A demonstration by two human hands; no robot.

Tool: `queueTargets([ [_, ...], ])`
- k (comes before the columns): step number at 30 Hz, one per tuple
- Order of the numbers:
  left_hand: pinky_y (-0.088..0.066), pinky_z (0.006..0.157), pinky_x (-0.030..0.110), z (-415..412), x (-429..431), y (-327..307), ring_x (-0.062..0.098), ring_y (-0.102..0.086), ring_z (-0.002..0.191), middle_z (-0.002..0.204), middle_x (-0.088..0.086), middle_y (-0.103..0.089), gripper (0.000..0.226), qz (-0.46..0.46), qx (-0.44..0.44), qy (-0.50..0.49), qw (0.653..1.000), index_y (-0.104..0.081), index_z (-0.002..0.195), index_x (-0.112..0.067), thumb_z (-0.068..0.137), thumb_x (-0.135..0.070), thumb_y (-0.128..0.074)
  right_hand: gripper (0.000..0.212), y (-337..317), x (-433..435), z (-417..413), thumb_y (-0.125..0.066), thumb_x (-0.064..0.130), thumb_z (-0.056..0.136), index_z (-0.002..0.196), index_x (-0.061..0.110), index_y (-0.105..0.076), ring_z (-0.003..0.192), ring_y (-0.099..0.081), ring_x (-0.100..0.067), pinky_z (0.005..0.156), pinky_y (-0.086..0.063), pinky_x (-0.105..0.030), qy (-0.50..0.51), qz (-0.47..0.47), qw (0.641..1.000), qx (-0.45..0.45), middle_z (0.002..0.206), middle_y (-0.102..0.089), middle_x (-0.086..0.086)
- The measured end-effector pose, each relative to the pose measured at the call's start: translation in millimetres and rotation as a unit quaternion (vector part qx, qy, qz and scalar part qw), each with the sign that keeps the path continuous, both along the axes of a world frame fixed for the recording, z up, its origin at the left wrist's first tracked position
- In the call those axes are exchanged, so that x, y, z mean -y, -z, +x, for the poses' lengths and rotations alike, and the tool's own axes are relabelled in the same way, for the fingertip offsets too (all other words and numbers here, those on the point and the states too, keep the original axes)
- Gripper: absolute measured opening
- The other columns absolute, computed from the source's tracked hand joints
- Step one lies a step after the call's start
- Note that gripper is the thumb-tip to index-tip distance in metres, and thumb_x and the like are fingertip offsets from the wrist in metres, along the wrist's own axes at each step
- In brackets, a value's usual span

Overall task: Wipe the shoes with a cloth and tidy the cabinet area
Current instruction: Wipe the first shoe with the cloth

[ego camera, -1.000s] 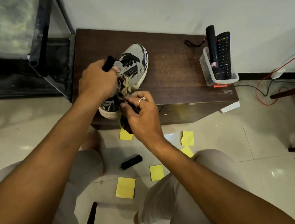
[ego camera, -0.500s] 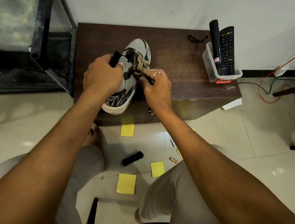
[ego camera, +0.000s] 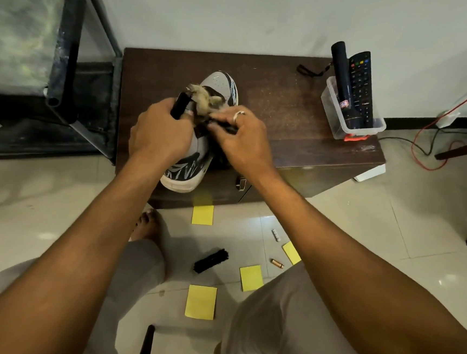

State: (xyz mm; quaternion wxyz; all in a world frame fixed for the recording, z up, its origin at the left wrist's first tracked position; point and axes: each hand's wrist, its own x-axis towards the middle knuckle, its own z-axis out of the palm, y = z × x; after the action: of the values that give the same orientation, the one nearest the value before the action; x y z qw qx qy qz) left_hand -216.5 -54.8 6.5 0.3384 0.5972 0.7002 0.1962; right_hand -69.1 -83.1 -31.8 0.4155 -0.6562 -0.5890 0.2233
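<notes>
A grey and black patterned sneaker lies on the dark wooden cabinet, toe pointing away, heel over the front edge. My left hand grips the shoe's black collar on its left side. My right hand, wearing a ring, pinches a tan and dark cloth and holds it against the laces and tongue. The middle of the shoe is hidden under both hands.
A clear plastic bin with a remote and a black torch stands at the cabinet's right end. Yellow sticky notes, a black brush, a battery and a small white item lie on the tiled floor. A black metal rack stands left. Cables trail at right.
My right hand has carried the cloth from the shoe's heel side up over the laces toward the tongue. The left hand keeps its grip on the collar.
</notes>
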Motion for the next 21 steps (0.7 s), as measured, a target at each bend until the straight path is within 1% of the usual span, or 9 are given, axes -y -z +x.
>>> queueTargets([
  [2, -0.043, 0.084, 0.039, 3, 1, -3, 0.026, -0.055, 0.096, 0.098, -0.005, -0.062, 0.023, 0.0, -0.003, 0.008, 1.0, -0.065, 0.114, -0.037, 0.099, -0.045, -0.05, 0.021, 2, -7, 8, -0.079, 0.015, 0.087, 0.108, 0.01, -0.078, 0.099, -0.065, -0.01, 0.093, -0.056, -0.034, 0.054, -0.028, 0.998, -0.001, 0.107, -0.07, -0.003],
  [6, -0.049, 0.089, 0.044, -2, 0, -1, 0.029, -0.059, 0.099, 0.099, -0.003, -0.064, 0.02, 0.007, 0.006, -0.01, 1.0, -0.064, 0.111, -0.038, 0.098, -0.039, -0.049, 0.02, -6, 3, -8, -0.079, 0.015, 0.087, 0.106, 0.01, -0.079, 0.098, -0.066, -0.008, 0.09, -0.054, -0.022, -0.038, -0.015, 0.999, -0.001, 0.106, -0.071, -0.001],
  [10, -0.043, 0.084, 0.038, 2, 2, -1, 0.026, -0.053, 0.094, 0.098, -0.005, -0.06, 0.025, 0.008, -0.008, 0.004, 1.0, -0.064, 0.115, -0.036, 0.099, -0.046, -0.049, 0.019, -3, -5, 6, -0.077, 0.017, 0.09, 0.108, 0.011, -0.079, 0.094, -0.064, -0.005, 0.09, -0.055, -0.026, 0.047, -0.043, 0.998, -0.009, 0.102, -0.071, 0.005],
  [12, -0.042, 0.083, 0.038, 2, 2, -2, 0.027, -0.054, 0.094, 0.097, -0.005, -0.059, 0.024, 0.012, -0.009, -0.002, 1.0, -0.064, 0.115, -0.035, 0.099, -0.045, -0.049, 0.021, -6, -3, -1, -0.078, 0.017, 0.088, 0.109, 0.011, -0.078, 0.099, -0.066, -0.008, 0.091, -0.055, -0.024, 0.022, -0.037, 0.999, -0.004, 0.107, -0.072, 0.0],
  [14, -0.046, 0.086, 0.041, 0, 1, -3, 0.031, -0.059, 0.101, 0.098, -0.004, -0.061, 0.023, 0.011, -0.005, -0.012, 1.0, -0.064, 0.116, -0.035, 0.099, -0.04, -0.049, 0.022, -6, 3, -8, -0.079, 0.019, 0.088, 0.109, 0.012, -0.079, 0.099, -0.067, -0.007, 0.088, -0.054, -0.019, -0.028, -0.031, 0.999, -0.012, 0.108, -0.073, -0.001],
  [15, -0.047, 0.089, 0.042, -1, 2, -3, 0.032, -0.06, 0.105, 0.1, -0.003, -0.062, 0.024, 0.01, -0.007, -0.01, 1.0, -0.064, 0.118, -0.035, 0.099, -0.041, -0.05, 0.022, -3, 1, -5, -0.077, 0.02, 0.089, 0.11, 0.014, -0.079, 0.097, -0.067, -0.005, 0.085, -0.054, -0.019, -0.027, -0.038, 0.999, -0.014, 0.106, -0.075, 0.001],
  [18, -0.044, 0.091, 0.041, 3, 6, -4, 0.034, -0.059, 0.111, 0.113, 0.001, -0.067, 0.029, 0.018, -0.018, 0.005, 1.0, -0.063, 0.124, -0.035, 0.1, -0.044, -0.05, 0.02, 3, -13, 17, -0.073, 0.022, 0.093, 0.11, 0.016, -0.08, 0.088, -0.069, -0.004, 0.077, -0.054, -0.02, 0.064, -0.082, 0.994, -0.033, 0.096, -0.077, 0.005],
  [19, -0.044, 0.088, 0.039, 4, 5, -5, 0.033, -0.059, 0.11, 0.111, 0.001, -0.067, 0.027, 0.018, -0.016, 0.008, 1.0, -0.063, 0.121, -0.035, 0.099, -0.045, -0.05, 0.018, 2, -17, 23, -0.072, 0.023, 0.094, 0.109, 0.016, -0.08, 0.088, -0.07, -0.004, 0.077, -0.055, -0.021, 0.084, -0.091, 0.991, -0.057, 0.094, -0.077, 0.007],
  [21, -0.042, 0.082, 0.037, 0, 4, -5, 0.03, -0.059, 0.102, 0.099, -0.005, -0.064, 0.017, 0.011, -0.008, 0.015, 1.0, -0.061, 0.108, -0.038, 0.098, -0.047, -0.051, 0.019, 0, -22, 27, -0.068, 0.027, 0.097, 0.11, 0.018, -0.078, 0.093, -0.07, -0.003, 0.083, -0.058, -0.023, 0.093, -0.093, 0.985, -0.114, 0.097, -0.076, 0.009],
])
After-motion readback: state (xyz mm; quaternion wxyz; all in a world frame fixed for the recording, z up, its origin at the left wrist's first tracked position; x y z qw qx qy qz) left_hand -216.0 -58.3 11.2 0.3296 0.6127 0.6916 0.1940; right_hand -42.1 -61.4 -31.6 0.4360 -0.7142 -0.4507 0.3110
